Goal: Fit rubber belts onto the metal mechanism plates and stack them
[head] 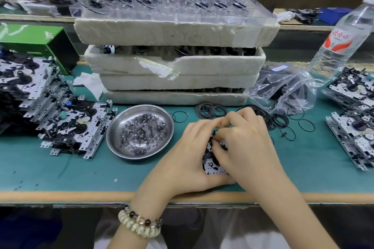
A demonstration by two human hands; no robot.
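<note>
A round steel dish (113, 133) of small dark washers (141, 131) sits on the bench's green mat (60, 168), left of middle. Behind it, worn white foam trays (174, 66) are stacked toward the back edge, and a clear plastic tray (172, 14) of spindled discs lies on top. A green box (34, 40) stands at the back left. Near the right edge, a tilted water bottle (340, 42) leans over a crumpled clear bag (283, 91).

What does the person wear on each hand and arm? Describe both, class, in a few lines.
The left hand and the right hand are bare: no gloves, and no rings show. The left wrist carries two bracelets, one of cream oval beads, one of clear and dark brown round beads. The right wrist and forearm carry nothing. No sleeve reaches either forearm.
</note>
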